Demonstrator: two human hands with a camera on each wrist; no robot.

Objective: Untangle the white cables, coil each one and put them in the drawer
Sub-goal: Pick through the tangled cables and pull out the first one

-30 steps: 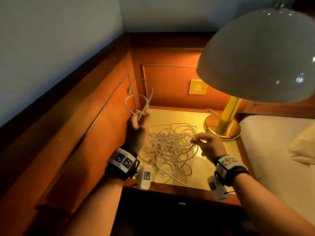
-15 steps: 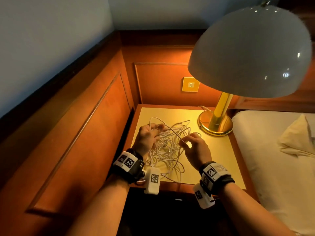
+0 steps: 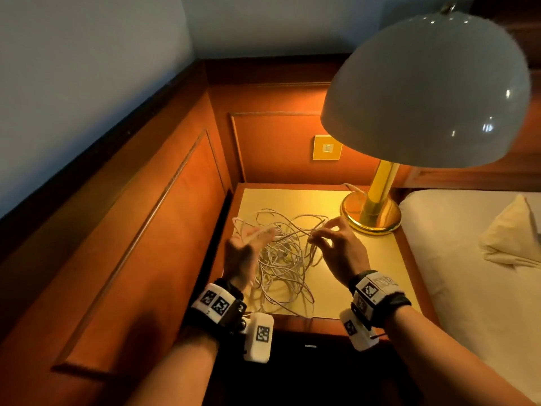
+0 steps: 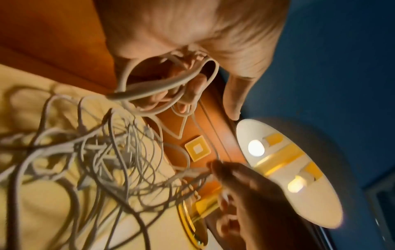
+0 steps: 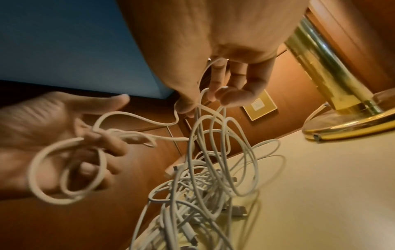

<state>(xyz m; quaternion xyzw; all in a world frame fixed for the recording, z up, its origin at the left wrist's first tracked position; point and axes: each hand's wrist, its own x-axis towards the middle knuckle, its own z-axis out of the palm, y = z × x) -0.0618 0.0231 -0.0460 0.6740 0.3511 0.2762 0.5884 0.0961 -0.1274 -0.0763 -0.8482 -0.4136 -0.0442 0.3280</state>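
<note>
A tangle of white cables (image 3: 281, 259) lies on the yellow-lit nightstand top (image 3: 351, 282). My left hand (image 3: 247, 244), blurred, is at the tangle's left edge. A few small loops of one white cable (image 5: 68, 170) hang round its curled fingers (image 4: 192, 88), with the thumb out straight. My right hand (image 3: 328, 235) hovers over the tangle's right side. Its thumb and fingertips (image 5: 215, 94) pinch a few strands (image 5: 200, 118) lifted from the pile. A short stretch of cable (image 5: 136, 118) runs between the two hands. Plug ends (image 5: 239, 211) show in the pile.
A brass lamp base (image 3: 370, 213) stands at the back right of the top, and its big white shade (image 3: 424, 92) hangs over the right hand. Wood panelling (image 3: 164, 218) closes the left and back. A bed (image 3: 468, 259) lies to the right. The nightstand front (image 3: 310, 345) below is dark.
My left hand came down from high by the wall panel, bringing its cable loops to the tangle's left edge. My right hand stayed pinching strands on the right.
</note>
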